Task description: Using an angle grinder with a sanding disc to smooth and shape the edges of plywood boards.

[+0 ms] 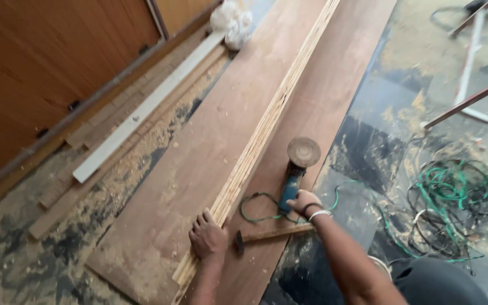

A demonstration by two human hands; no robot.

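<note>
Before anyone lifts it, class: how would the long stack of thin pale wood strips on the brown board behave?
The stack of thin pale wood strips would probably sag and fan apart if lifted by one end, being long, slender and loose. The left hand presses on its near end. Sawdust on the brown board may let it slide.

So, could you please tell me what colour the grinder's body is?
The angle grinder has a blue body, seen in the head view.

Sawdust-strewn dark floor (24, 248) beside brown wooden wall panels (46, 62).
</note>
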